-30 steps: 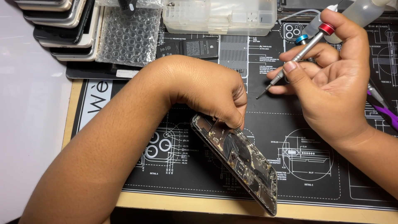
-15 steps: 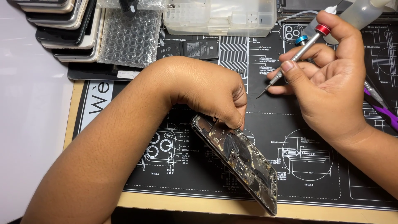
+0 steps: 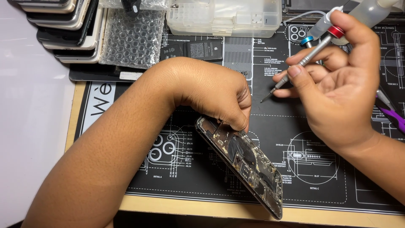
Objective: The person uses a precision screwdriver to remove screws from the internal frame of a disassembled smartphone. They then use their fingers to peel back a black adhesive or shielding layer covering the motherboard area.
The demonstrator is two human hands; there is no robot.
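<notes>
Opened phone [image 3: 242,164] lies tilted on the black repair mat [image 3: 329,177] near the front edge of my bench [image 3: 177,207], its inner parts facing up. At the back I see a stack of phones [image 3: 63,29], a sheet of bubble wrap [image 3: 128,38], a clear plastic parts box [image 3: 223,14] and a flat black battery [image 3: 196,50]; my own left forearm crosses in front of them. My left hand [image 3: 211,93] is bent over the upper end of the phone, fingers curled together and touching that end. My right hand [image 3: 337,93] is apart from the phone, up and to the right, pinching a slim screwdriver [image 3: 301,63] with a red collar; its tip points down at the mat. The mat carries white line drawings and a white strip with large letters at its left side.
</notes>
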